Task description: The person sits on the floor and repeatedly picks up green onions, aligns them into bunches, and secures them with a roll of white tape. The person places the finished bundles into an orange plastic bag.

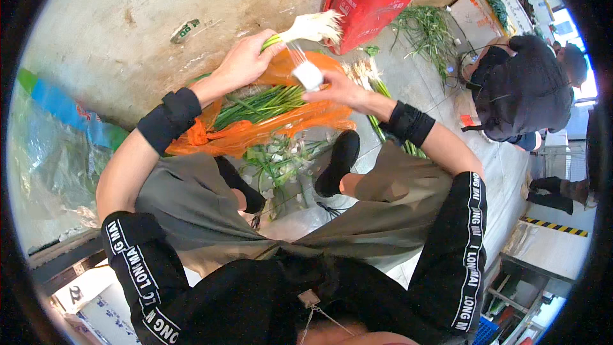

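Note:
My left hand grips a bunch of green onions by the green stems, with white bulbs and roots pointing right. Just below the bulbs, my right hand holds a blurred white object; thin strands run from it up to the bulbs. What exactly it is, I cannot tell. Beneath both hands an orange plastic bag lies spread around more green onions. Another row of green onions lies on the floor to the right, partly behind my right wrist.
A red bag stands against the wall. Onion trimmings litter the floor between my feet, and loose greens lie at upper right near a carton. A person in dark clothes bends over at the right. Clear plastic is at left.

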`<state>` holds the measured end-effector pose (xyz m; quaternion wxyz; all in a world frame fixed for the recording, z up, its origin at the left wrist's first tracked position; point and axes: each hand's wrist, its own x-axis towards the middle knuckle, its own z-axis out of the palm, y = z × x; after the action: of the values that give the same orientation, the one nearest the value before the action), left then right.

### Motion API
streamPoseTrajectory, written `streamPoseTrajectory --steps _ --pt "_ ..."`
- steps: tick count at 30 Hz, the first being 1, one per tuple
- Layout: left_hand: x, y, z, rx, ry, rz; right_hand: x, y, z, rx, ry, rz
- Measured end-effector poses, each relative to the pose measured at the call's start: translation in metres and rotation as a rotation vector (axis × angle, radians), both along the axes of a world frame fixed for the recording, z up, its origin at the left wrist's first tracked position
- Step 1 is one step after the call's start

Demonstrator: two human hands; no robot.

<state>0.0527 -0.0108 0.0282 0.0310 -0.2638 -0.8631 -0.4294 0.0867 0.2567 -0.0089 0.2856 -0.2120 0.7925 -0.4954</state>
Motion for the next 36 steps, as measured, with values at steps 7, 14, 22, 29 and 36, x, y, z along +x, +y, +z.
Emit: streamPoseTrajectory --steps 7,14,22,29,36 --pt "-0.001 -0.009 -0.028 -0.38 0.087 0.122 0.031 -0.041 0.07 -0.144 0.241 -0.296" --pt "0.04 0.037 -0.018 -0.608 -0.067 -0.141 0.011 -0.046 0.089 -0.516 -0.389 -0.364" --pt "0.049 0.034 -0.023 -0.432 -0.102 -0.225 0.004 -0.046 0.094 -0.658 -0.599 -0.248" --pt "0.026 0.017 -0.039 -0.324 -0.146 -0.225 0.017 -0.04 0.104 -0.58 -0.467 -0.298" --pt "0.047 0.025 -0.016 -0.346 -0.136 -0.369 0.0 -0.038 0.097 -0.624 -0.346 -0.184"
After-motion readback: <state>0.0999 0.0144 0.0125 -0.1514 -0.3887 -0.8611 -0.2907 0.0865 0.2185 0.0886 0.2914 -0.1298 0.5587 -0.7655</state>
